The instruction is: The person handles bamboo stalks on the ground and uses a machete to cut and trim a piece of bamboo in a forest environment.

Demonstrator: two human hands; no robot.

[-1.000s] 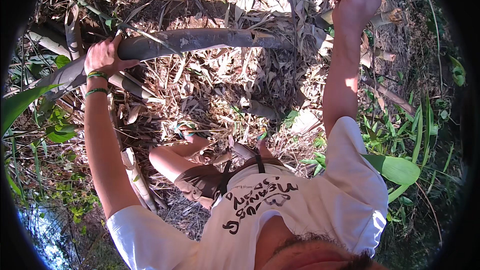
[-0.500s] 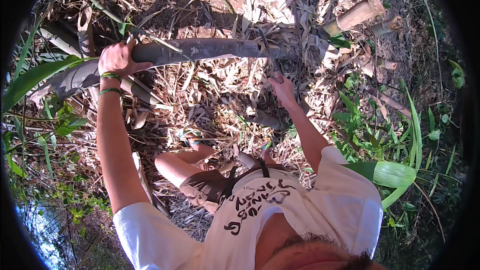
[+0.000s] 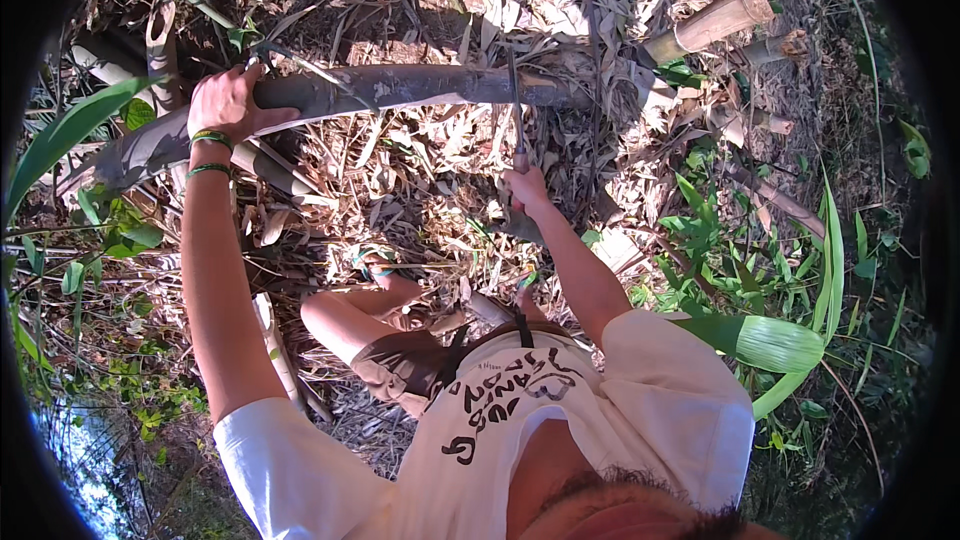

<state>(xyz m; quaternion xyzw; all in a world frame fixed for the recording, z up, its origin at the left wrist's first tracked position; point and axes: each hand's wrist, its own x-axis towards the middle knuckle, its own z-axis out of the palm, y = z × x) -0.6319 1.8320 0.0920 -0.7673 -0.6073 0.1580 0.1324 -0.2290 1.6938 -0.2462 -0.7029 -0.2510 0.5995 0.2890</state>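
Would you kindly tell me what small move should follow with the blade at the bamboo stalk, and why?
Probably lift the right hand for another chop: its machete lies against the dark bamboo stalk, which looks uncut, while the left hand steadies it.

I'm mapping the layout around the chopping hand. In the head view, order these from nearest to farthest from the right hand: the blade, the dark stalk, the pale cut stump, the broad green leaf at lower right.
From the right hand:
1. Blade, in its grip, pointing up.
2. Dark stalk, just above, where the blade meets it.
3. Pale cut stump, upper right.
4. Broad green leaf, lower right.
Items 3 and 4 are nearly level; the ranking there is tentative.
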